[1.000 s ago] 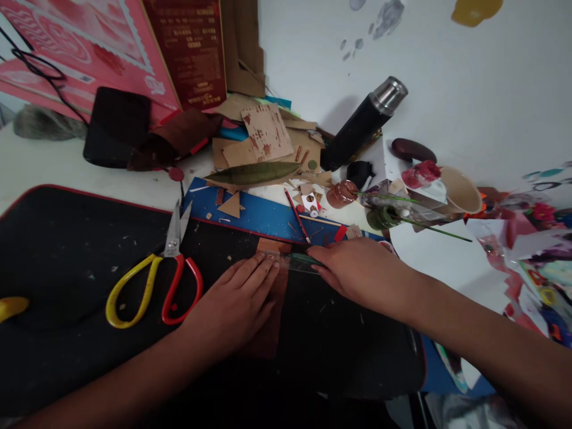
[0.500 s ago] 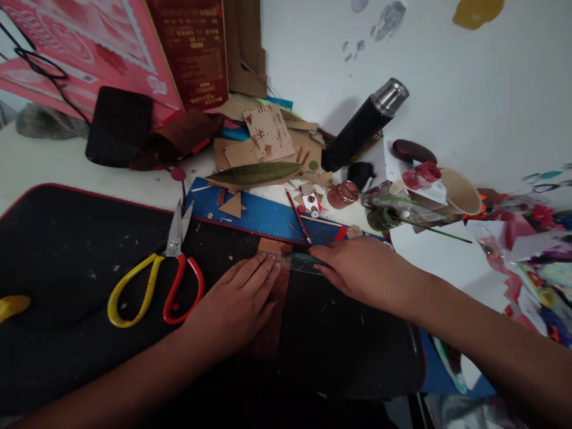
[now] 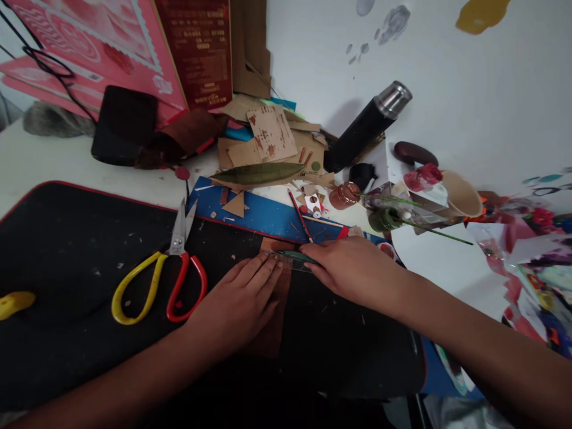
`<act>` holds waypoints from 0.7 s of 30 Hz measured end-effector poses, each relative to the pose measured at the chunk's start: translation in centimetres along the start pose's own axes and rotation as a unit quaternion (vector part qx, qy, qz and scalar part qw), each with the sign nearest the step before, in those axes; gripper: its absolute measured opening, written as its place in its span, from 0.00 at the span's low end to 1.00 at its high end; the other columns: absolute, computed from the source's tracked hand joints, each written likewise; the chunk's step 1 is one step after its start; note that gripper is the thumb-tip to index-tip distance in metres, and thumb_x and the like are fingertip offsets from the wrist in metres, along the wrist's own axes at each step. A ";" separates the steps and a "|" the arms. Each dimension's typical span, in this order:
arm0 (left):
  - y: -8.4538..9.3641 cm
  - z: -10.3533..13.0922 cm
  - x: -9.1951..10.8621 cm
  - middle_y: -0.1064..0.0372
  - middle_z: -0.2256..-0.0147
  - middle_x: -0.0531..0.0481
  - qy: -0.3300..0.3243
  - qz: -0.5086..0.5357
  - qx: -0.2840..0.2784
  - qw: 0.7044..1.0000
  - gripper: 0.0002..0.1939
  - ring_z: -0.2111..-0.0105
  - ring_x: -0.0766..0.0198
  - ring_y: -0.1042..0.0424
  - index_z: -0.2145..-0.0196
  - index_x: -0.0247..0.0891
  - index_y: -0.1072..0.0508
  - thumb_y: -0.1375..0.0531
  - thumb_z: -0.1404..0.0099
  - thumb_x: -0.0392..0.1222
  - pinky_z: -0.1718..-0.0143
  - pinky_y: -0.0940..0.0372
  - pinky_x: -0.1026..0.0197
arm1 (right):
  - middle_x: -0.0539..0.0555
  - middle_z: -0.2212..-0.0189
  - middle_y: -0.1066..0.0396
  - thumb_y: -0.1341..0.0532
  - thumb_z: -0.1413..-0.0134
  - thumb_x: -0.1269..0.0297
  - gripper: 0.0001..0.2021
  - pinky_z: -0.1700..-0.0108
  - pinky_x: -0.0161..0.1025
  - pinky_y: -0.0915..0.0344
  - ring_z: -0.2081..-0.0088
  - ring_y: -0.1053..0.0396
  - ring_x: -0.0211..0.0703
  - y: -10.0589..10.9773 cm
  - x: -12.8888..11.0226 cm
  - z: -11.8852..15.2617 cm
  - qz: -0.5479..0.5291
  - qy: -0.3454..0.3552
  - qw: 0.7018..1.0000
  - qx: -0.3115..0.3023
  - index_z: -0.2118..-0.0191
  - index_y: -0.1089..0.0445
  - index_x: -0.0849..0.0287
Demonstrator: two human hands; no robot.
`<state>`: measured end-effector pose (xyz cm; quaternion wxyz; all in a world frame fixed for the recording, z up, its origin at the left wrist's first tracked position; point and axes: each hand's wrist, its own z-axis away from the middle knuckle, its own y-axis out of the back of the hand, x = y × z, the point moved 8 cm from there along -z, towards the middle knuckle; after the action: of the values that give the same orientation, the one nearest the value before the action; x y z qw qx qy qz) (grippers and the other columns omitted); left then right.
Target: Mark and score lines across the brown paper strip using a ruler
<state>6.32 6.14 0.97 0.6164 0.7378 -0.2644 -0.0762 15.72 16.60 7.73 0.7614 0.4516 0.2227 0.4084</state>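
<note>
My left hand point(image 3: 243, 298) lies flat, fingers stretched out together, pressing a clear ruler point(image 3: 298, 266) onto a brown strip of card or leather point(image 3: 280, 298). In my right hand point(image 3: 353, 265) is a slim dark green tool that looks like a craft knife point(image 3: 292, 255), gripped between thumb and fingers. Its tip points left along the ruler's far edge, over the strip and close to my left fingertips. My left palm covers part of the strip. To the left of that hand, scissors point(image 3: 177, 244) with one yellow and one red handle lie with their blades apart.
A black mat point(image 3: 80, 238) lies under the work. Beyond it are a pencil point(image 3: 300, 215), cardboard scraps point(image 3: 235, 205), a long green leaf shape point(image 3: 259, 173), paint jars point(image 3: 344, 195) and a black flask point(image 3: 361, 131). White paper point(image 3: 447, 262) lies at right.
My right hand has moved slightly left, bringing the knife tip nearer my left fingertips and over the brown strip. My left hand stays pressed down. The view has shifted slightly.
</note>
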 end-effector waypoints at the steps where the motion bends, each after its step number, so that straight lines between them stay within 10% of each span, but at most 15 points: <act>1: 0.0 0.0 0.0 0.31 0.37 0.35 0.000 0.001 0.001 1.000 0.27 0.34 0.49 0.37 0.33 0.28 0.35 0.54 0.21 0.46 0.35 0.40 0.48 | 0.56 0.64 0.18 0.43 0.29 0.63 0.09 0.67 0.42 0.45 0.69 0.24 0.49 -0.1 0.0 -0.1 -0.002 0.000 1.000 -0.001 0.53 0.26 0.57; 21: -0.1 0.1 0.0 0.31 0.37 0.35 0.008 0.005 -0.003 1.000 0.27 0.34 0.48 0.36 0.32 0.29 0.35 0.51 0.22 0.44 0.36 0.39 0.48 | 0.56 0.64 0.19 0.43 0.29 0.62 0.10 0.68 0.41 0.47 0.67 0.23 0.48 -0.4 0.1 -0.7 -0.003 0.002 1.000 -0.014 0.51 0.26 0.56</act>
<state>6.32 6.10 0.85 0.6211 0.7351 -0.2630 -0.0678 15.40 16.93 7.06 0.7684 0.4396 0.2199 0.4098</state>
